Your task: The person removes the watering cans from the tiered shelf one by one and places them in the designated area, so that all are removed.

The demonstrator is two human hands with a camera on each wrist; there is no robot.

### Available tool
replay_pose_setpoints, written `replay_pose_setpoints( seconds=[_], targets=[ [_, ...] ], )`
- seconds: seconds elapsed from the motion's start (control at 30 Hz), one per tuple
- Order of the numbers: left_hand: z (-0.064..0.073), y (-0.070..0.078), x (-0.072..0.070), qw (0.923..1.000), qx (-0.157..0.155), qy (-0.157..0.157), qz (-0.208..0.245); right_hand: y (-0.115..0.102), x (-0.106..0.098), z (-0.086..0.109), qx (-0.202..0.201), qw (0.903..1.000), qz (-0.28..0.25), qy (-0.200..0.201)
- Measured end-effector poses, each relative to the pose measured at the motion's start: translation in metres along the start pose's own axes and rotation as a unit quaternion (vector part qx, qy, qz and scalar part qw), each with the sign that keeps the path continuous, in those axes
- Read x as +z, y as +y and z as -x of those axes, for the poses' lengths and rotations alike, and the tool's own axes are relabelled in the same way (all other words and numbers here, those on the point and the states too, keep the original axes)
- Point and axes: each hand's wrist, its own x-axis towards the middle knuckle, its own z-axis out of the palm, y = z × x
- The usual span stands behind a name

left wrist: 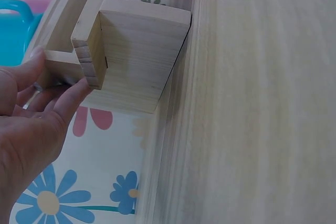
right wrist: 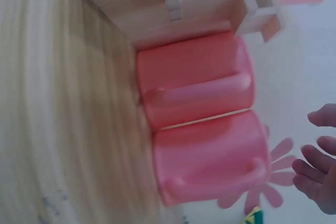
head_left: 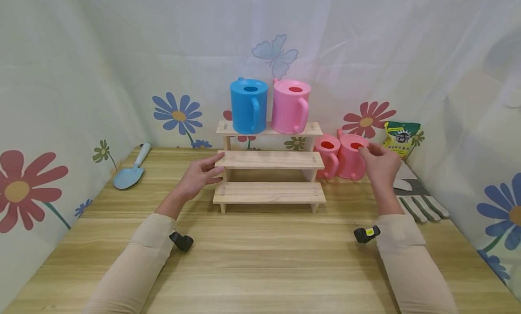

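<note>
A three-step wooden stand (head_left: 268, 159) is in the middle of the table. My left hand (head_left: 198, 177) grips the left end of its middle step; in the left wrist view, the fingers of that hand (left wrist: 39, 114) go round the board's end. On the top step stand a blue watering can (head_left: 244, 110) and a pink watering can (head_left: 286, 108), handles facing me. Two more pink watering cans, one near the stand (head_left: 321, 160) and one farther right (head_left: 346, 156), are side by side on the table. Above the farther one, my right hand (head_left: 382, 162) hovers with loosely bent fingers, holding nothing.
A light blue trowel (head_left: 129, 177) lies at the table's left edge. Over on the right are a yellow and green bag (head_left: 400, 137) and striped gloves (head_left: 423, 207). A flower-printed curtain (head_left: 195, 47) surrounds the table at the back and sides.
</note>
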Motion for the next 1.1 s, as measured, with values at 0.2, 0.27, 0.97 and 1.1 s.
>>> replay_pose_setpoints(
  seconds=[0.2,0.27,0.97,1.1],
  targets=[
    [-0.001,-0.001,0.001,1.0,0.001,-0.002,0.005,-0.023,0.0,0.017,-0.045,0.9984,-0.034,-0.007],
    [-0.001,-0.001,0.001,1.0,0.001,-0.002,0.006,-0.029,0.002,0.024,-0.059,0.9967,-0.052,-0.022],
    [0.0,-0.001,0.002,0.9999,0.002,-0.005,0.009,-0.062,0.027,0.054,-0.176,0.9727,-0.116,-0.097],
    [-0.001,-0.002,0.0,1.0,0.004,-0.003,0.004,-0.084,0.037,0.052,-0.145,0.9781,-0.103,-0.108]
  ],
)
